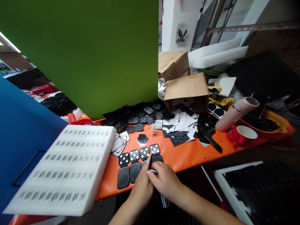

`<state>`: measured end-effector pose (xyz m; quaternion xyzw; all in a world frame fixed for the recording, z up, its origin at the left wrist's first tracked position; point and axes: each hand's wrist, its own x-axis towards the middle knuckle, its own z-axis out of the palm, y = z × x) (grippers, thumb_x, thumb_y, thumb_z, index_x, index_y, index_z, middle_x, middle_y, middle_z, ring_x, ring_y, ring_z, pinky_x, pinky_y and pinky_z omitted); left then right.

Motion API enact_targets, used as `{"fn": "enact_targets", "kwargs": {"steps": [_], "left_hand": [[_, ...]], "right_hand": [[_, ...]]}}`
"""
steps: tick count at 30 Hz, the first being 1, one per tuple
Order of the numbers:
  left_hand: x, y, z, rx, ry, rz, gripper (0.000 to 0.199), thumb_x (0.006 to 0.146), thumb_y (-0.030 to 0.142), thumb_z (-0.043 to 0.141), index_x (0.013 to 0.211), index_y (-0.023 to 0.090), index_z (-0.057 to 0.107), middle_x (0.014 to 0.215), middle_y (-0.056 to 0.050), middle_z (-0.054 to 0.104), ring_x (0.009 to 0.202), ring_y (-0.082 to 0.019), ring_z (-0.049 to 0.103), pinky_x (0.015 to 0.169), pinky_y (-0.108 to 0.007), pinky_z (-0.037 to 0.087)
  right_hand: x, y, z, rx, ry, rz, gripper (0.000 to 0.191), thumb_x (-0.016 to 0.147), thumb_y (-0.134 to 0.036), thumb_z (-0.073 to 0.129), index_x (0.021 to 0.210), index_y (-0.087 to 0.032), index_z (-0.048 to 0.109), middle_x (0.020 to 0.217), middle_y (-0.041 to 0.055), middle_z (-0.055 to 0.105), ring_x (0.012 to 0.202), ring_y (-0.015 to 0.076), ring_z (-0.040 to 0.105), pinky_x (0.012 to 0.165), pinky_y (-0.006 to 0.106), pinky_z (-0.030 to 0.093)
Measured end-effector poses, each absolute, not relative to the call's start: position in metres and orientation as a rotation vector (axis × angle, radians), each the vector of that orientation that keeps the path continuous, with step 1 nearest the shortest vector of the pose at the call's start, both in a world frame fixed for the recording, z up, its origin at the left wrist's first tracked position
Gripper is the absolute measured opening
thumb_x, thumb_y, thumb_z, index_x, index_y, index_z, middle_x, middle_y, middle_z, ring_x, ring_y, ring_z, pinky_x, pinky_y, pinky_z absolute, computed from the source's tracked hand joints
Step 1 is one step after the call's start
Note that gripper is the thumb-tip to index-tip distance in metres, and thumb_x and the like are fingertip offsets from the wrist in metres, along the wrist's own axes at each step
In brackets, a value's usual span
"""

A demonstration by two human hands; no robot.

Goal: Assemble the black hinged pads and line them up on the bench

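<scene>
My left hand (142,185) and my right hand (166,180) meet at the near edge of the orange-covered table. My left fingers are closed round a thin dark piece (150,161), seen edge-on. My right hand is closed against it, with a small silvery part (153,171) at its fingertips; its kind is not clear. A silvery strip (164,201) shows below my right hand. Just beyond lies a row of opened black hinged cases; one lid (134,155) has white dots, and its smooth black half (135,172) is nearer. My hands partly cover the right-hand cases.
A white foam tray (109,137) with slots stands at left. Farther back are a small white bottle (153,129), black cases (133,120), white cards (185,122) and a cardboard box (187,87). A pink flask (234,115) and red mug (241,136) stand at right.
</scene>
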<state>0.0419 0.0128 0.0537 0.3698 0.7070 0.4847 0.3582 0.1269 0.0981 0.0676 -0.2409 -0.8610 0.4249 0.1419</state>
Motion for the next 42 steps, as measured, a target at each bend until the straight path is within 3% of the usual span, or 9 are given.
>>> {"fn": "enact_targets", "kwargs": {"steps": [6,10,14,18,24,28,35,38,42], "left_hand": [[0.044,0.016,0.046,0.382,1.477,1.407,0.047,0.074,0.038,0.054,0.113,0.014,0.049,0.095,-0.011,0.063,0.092,-0.028,0.056,0.078,-0.039,0.044],[0.04,0.016,0.048,0.24,1.344,1.472,0.043,0.077,0.041,0.05,0.11,0.013,0.049,0.093,-0.009,0.064,0.092,-0.026,0.057,0.078,-0.037,0.044],[0.037,0.015,0.048,0.287,1.457,1.514,0.041,0.069,0.031,0.06,0.105,0.014,0.05,0.102,-0.009,0.061,0.102,-0.027,0.051,0.085,-0.036,0.04],[0.039,0.014,0.054,0.449,1.621,1.433,0.04,0.072,0.023,0.053,0.11,0.016,0.047,0.11,-0.006,0.057,0.109,-0.024,0.046,0.092,-0.033,0.035],[0.043,0.009,0.049,0.809,1.728,1.328,0.056,0.071,0.011,0.046,0.125,0.017,0.035,0.125,-0.008,0.045,0.117,-0.023,0.037,0.1,-0.037,0.024],[0.044,0.006,0.043,0.885,1.742,1.308,0.062,0.067,0.011,0.05,0.126,0.015,0.034,0.127,-0.011,0.043,0.123,-0.025,0.029,0.102,-0.039,0.021],[0.047,0.011,0.051,0.81,1.629,1.304,0.046,0.067,0.013,0.052,0.113,0.016,0.047,0.098,-0.009,0.06,0.101,-0.026,0.05,0.084,-0.037,0.041],[0.048,0.013,0.048,0.598,1.577,1.344,0.034,0.064,0.015,0.056,0.097,0.015,0.053,0.084,-0.005,0.062,0.089,-0.025,0.056,0.076,-0.034,0.045],[0.044,0.015,0.048,0.233,1.349,1.425,0.035,0.071,0.04,0.055,0.094,0.014,0.051,0.07,-0.003,0.061,0.072,-0.023,0.061,0.062,-0.034,0.047]], "right_hand": [[0.124,0.106,0.049,-0.816,-1.592,2.157,0.037,0.084,-0.05,0.03,0.077,-0.018,0.047,0.051,-0.0062,0.033,0.046,0.0086,0.038,0.046,0.02,0.03],[0.129,0.117,0.046,-0.801,-1.403,2.356,0.033,0.083,-0.048,0.036,0.082,-0.017,0.049,0.055,-0.0065,0.034,0.048,0.0072,0.042,0.046,0.018,0.033],[0.135,0.115,0.052,-0.715,-1.698,2.187,0.027,0.084,-0.039,0.039,0.093,-0.018,0.053,0.068,-0.0017,0.048,0.066,0.011,0.051,0.061,0.024,0.041],[0.137,0.105,0.066,-0.628,-2.208,1.704,0.019,0.086,-0.029,0.04,0.092,-0.02,0.055,0.086,0.0025,0.056,0.085,0.0155,0.052,0.076,0.028,0.039],[0.137,0.095,0.07,-0.659,-2.679,1.034,0.016,0.086,-0.025,0.038,0.086,-0.018,0.053,0.084,0.0054,0.056,0.082,0.019,0.051,0.074,0.031,0.038],[0.137,0.097,0.07,-0.624,-2.744,0.967,0.016,0.085,-0.025,0.038,0.084,-0.018,0.052,0.082,0.0052,0.054,0.079,0.0182,0.05,0.072,0.029,0.037],[0.131,0.098,0.066,-0.684,-2.502,1.264,0.015,0.075,-0.026,0.051,0.063,-0.017,0.05,0.066,-0.0008,0.051,0.065,0.0122,0.047,0.06,0.024,0.032],[0.127,0.101,0.056,-0.669,-2.194,1.69,0.02,0.077,-0.032,0.047,0.063,-0.017,0.049,0.06,-0.0025,0.047,0.059,0.0106,0.045,0.057,0.023,0.034],[0.126,0.109,0.043,-0.785,-1.54,2.315,0.032,0.084,-0.046,0.031,0.074,-0.019,0.045,0.049,-0.0076,0.032,0.042,0.0077,0.036,0.043,0.02,0.031]]}}
